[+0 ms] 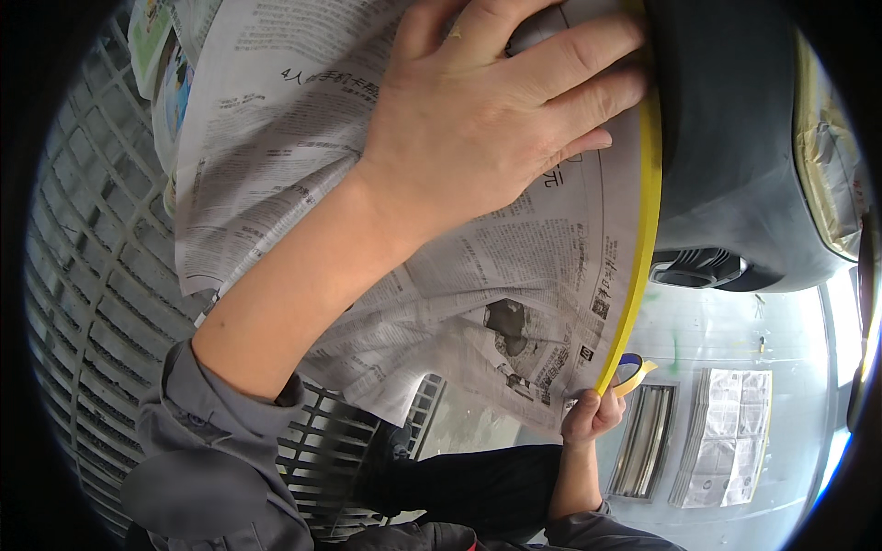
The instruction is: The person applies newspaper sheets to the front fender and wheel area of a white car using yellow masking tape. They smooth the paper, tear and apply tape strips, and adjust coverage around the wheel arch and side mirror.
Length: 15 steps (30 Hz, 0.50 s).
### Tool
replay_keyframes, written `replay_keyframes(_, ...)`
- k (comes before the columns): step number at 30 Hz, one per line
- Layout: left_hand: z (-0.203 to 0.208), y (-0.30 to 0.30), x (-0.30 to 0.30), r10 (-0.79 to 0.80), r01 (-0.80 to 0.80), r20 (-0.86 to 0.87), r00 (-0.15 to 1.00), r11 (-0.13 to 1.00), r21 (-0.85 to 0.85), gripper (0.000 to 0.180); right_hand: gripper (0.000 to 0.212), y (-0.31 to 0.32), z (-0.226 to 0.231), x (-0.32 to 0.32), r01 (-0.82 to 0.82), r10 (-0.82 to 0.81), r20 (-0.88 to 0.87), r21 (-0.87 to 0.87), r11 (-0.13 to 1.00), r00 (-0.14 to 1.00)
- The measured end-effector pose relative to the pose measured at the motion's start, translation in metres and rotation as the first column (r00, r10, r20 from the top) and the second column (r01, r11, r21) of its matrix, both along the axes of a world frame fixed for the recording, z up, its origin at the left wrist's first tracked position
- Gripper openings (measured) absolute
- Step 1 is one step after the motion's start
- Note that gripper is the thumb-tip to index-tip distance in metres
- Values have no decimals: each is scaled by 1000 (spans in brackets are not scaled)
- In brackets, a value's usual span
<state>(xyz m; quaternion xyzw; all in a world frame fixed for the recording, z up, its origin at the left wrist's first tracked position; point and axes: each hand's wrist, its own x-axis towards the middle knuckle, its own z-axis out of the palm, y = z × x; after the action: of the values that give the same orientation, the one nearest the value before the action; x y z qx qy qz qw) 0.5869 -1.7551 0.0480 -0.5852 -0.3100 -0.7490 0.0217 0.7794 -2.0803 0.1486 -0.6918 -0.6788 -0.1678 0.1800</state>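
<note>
A large newspaper sheet (459,266) hangs in creases, its right edge lined with a strip of yellow masking tape (649,184). That taped edge runs beside a dark grey, bumper-like part (726,138) with a small recessed vent. My left hand (487,110) lies on the sheet with fingers spread, the fingertips reaching the tape. At the lower end of the strip, my right hand (593,415) is closed on the tape. A roll of yellow tape (629,372) with a dark inner core shows just above its fingers, and the gripping fingertips are partly hidden.
Metal floor grating (92,275) spreads along the left and under me. My leg in black trousers (469,487) is at the bottom. A pale wall with a louvred metal grille (646,441) and a newspaper stack (726,439) is at right. Brownish masking film (827,156) covers another part.
</note>
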Motion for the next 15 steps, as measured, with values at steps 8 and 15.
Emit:
replay_keyframes(8,-2,10,-5,269,-261,-123,955,962,79,47,21,7,-5,-15,-257,254,-43,-79,963,966)
replay_keyframes(15,3,-4,-4,65,-68,-80,995,997,-28,43,13,15,-11,-21,-179,171,-53,-209,962,984)
